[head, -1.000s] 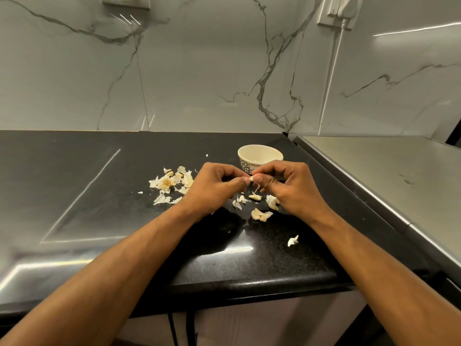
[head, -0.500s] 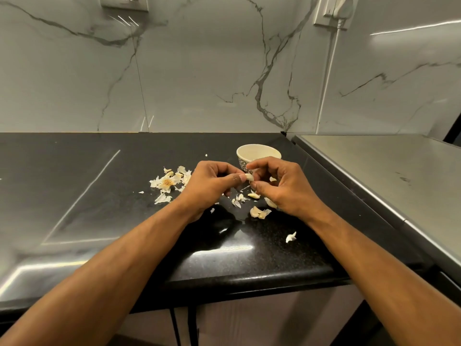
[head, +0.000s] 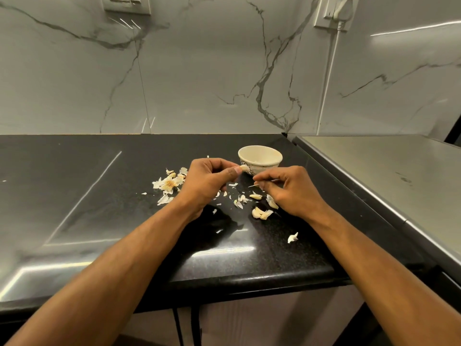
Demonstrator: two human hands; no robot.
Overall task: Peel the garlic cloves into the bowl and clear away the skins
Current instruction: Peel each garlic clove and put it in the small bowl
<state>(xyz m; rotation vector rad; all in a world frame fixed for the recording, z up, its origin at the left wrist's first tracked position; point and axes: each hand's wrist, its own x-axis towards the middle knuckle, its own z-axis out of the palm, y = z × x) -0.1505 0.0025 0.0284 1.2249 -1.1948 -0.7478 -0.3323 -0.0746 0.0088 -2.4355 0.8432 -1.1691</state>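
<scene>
hands are parting, a strip of skin is coming off the clove

the two hands, pressed together half a second ago, are now drawing apart: the right hand (head: 291, 188) is pulling down and rightward while the left hand (head: 207, 182) is staying up by the bowl.

the black speckled counter (head: 74, 196) is lying glossy under both forearms, meeting a veined marble wall (head: 199, 71) behind. the small cream bowl (head: 260, 159), round with a patterned outer wall, is sitting just beyond the left fingertips; its inside is not showing any contents from here.

the left thumb and forefinger are pinching the garlic clove (head: 244, 168), pale and smooth, its tip pointing toward the bowl's wall, nearly touching it. the left hand is nearer, so i judge the drop is only needing a short lift over the rim.

the right fingertips are pinching a thin, papery sliver of skin (head: 253, 185).

unpeeled cloves (head: 260, 213) are lying below the right fingers, and dry loose skins (head: 168, 184) are scattered left of the left knuckles.
</scene>
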